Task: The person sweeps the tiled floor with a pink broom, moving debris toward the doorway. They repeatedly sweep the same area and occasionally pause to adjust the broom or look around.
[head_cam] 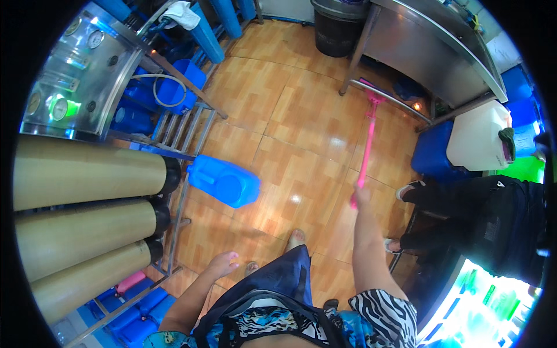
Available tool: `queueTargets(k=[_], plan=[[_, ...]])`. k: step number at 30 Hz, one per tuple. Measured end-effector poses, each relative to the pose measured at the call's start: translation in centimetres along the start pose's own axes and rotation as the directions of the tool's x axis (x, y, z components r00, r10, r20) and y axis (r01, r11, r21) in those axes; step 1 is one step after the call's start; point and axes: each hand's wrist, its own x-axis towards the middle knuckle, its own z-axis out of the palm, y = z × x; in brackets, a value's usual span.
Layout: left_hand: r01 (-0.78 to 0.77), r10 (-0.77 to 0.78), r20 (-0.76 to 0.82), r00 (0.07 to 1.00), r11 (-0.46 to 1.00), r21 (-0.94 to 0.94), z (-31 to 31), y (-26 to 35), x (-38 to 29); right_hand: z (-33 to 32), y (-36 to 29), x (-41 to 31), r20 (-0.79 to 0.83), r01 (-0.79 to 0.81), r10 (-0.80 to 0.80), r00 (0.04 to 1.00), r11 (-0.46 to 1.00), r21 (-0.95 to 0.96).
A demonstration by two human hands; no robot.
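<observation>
My right hand [362, 194] is closed round the lower end of a pink long-handled floor tool [368, 143]. The tool's head lies on the wood-look tiles under the lower rail of a steel table [409, 52]; whether it is a squeegee or a mop I cannot tell. My left hand [225, 263] hangs over the floor with its fingers apart, holding nothing. A blue plastic jug [243, 176] lies on its side ahead of that hand, not touched by it.
Beige cylindrical tanks [87, 174] and a metal rack [191, 126] line the left. A black bin [337, 32] stands at the back. To the right are a white jerrycan [474, 135], a blue container [431, 150] and another person in dark trousers [444, 230].
</observation>
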Motion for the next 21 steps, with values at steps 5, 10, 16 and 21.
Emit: queueTargets(k=[5, 10, 16, 21], plan=[[-0.016, 0.017, -0.033, 0.999, 1.0, 0.017, -0.8, 0.5, 1.1, 4.4, 12.1, -11.8, -0.183, -0.119, 0.106, 0.977, 0.991, -0.064], [0.007, -0.008, -0.044, 0.999, 1.0, -0.008, -1.1, 0.6, 1.7, 4.7, 10.6, -11.6, -0.204, -0.182, 0.155, 0.967, 0.976, -0.122], [0.083, -0.083, -0.021, 0.996, 0.996, -0.023, -1.0, 0.8, 1.4, 1.0, -2.5, 2.9, -0.288, 0.144, -0.213, 0.934, 0.96, -0.242], [0.029, -0.03, -0.066, 0.997, 0.999, -0.015, -0.6, 0.7, 0.6, -3.5, -10.0, 5.4, -0.185, 0.191, -0.203, 0.962, 0.978, -0.08]])
